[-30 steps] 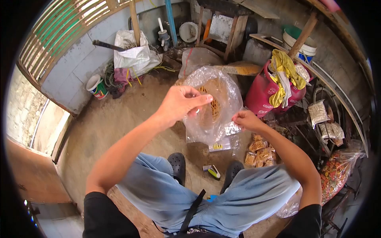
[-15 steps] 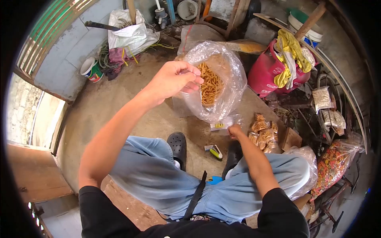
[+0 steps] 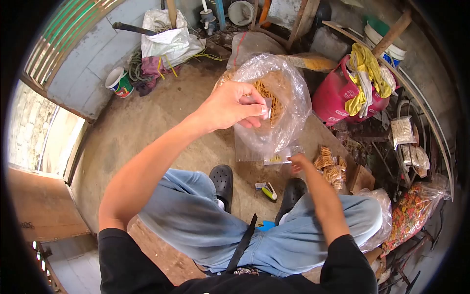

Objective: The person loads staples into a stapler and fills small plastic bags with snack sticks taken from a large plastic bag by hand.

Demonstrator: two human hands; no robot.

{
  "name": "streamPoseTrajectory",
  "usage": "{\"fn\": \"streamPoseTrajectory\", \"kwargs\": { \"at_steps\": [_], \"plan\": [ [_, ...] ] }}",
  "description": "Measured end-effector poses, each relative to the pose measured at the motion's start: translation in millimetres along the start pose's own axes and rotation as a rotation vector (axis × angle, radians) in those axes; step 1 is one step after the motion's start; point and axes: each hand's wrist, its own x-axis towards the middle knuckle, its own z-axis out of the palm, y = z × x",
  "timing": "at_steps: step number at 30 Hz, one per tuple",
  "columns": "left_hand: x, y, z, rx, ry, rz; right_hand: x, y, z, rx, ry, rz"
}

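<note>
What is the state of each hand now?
Left hand: pinched closed, seemingly on clear plastic.
Right hand: blurred beside flat plastic packaging; open or closed cannot be told.

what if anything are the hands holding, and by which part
The left hand pinches what looks like clear plastic, seemingly by an edge. Whether the right hand holds anything cannot be told.
</note>
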Motion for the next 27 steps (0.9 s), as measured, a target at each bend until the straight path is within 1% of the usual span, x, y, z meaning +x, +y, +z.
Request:
{"fn": "streamPoseTrajectory", "kwargs": {
  "at_steps": [1,3,4,5,7,8,10,12,14,15,17,19,21,22,23,24,25,27],
  "plan": [
    [-1.1,2.2,0.9,0.013,-0.016,0.01,-8.3,-19.6,-19.0,-0.325,-0.067,0.028],
    [-0.2,2.2,2.1,0.028,-0.012,0.032,-6.7,-65.6,-73.2,-0.511,-0.231,0.021],
    [1.0,2.1,2.7,0.039,-0.014,0.051,-28.6,-101.6,-92.4,-0.611,-0.252,0.007],
    [2.1,2.6,3.4,0.046,-0.012,0.059,-69.3,-136.4,-112.5,-0.71,-0.271,-0.008],
    [5.3,4.7,5.9,0.055,0.026,0.036,-174.0,-190.9,-131.9,-0.8,-0.117,-0.212],
    [6.7,6.9,7.3,0.063,0.026,0.051,-209.3,-201.9,-132.7,-0.796,-0.103,-0.22],
    [9.0,11.9,9.4,0.045,0.045,0.095,-265.7,-214.3,-126.0,-0.538,0.049,-0.781],
    [12.1,15.3,13.6,0.002,0.062,0.133,-314.5,-199.2,-94.7,-0.051,-0.047,-1.092],
    [20.8,8.5,17.4,-0.087,0.093,0.214,-347.8,-181.3,-65.6,-0.07,-0.102,-1.089],
    [22.2,10.3,19.2,-0.078,0.095,0.223,-353.6,-177.0,-55.2,-0.03,-0.201,-1.093],
    [23.1,13.1,21.0,-0.093,0.128,0.306,-371.2,-179.3,-43.4,0.027,-0.302,-1.14],
    [24.1,16.0,20.1,-0.088,0.127,0.294,-374.3,-180.0,-40.5,0.013,-0.273,-1.156],
    [22.2,19.3,22.3,0.016,0.202,0.305,-372.9,-176.7,-41.4,-0.004,-0.238,-1.162],
    [22.8,18.8,22.1,0.017,0.198,0.308,-367.9,-172.4,-43.3,0.038,-0.253,-1.127],
    [24.1,17.0,21.4,0.012,0.162,0.257,-365.8,-167.4,-45.3,0.08,-0.265,-1.091],
    [24.2,19.5,22.3,0.007,0.127,0.209,-371.3,-163.4,-45.4,0.091,-0.23,-1.079],
    [23.2,21.9,24.6,0.01,0.126,0.216,-371.4,-162.9,-48.7,0.091,-0.224,-1.084],
    [15.9,24.9,31.1,-0.106,0.072,0.179,-370.3,-158.5,-55.3,0.118,-0.236,-1.121]
  ]
}}
